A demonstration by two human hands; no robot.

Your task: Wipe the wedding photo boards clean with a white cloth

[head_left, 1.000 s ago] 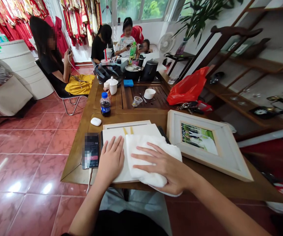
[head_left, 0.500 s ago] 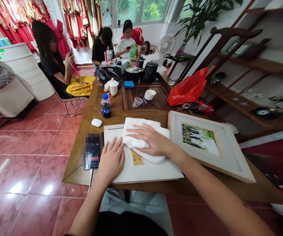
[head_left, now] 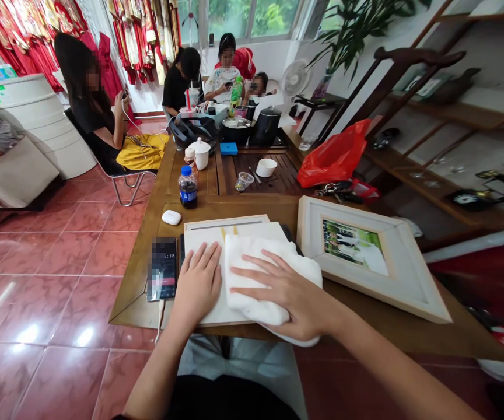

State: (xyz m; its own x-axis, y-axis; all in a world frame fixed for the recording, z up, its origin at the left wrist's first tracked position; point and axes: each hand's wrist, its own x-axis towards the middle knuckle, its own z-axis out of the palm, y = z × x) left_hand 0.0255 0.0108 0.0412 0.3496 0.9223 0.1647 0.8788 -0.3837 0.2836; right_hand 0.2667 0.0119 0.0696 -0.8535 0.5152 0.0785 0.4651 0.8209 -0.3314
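Observation:
A flat white board [head_left: 203, 234] lies at the table's near edge. My left hand [head_left: 198, 284] rests palm down on its left side, fingers stretched out. Under my right hand [head_left: 284, 291] is a thick folded white cloth [head_left: 302, 265], pressed flat by spread fingers. The cloth covers the board's right side and hangs a little past its near edge. Two thin yellow strips [head_left: 229, 231] show at the cloth's upper edge; the rest of that yellow piece is hidden.
A framed photo [head_left: 352, 245] lies to the right, a phone [head_left: 163, 271] with a cable to the left. Beyond are an earbud case [head_left: 171, 217], a cola bottle [head_left: 188, 188], a small white bowl [head_left: 266, 168] and a red bag [head_left: 335, 154]. Several people sit further off.
My right hand has slid the cloth toward me and slightly right. The yellow piece's lower end is now covered, and its upper strips show. My left hand has stayed in place.

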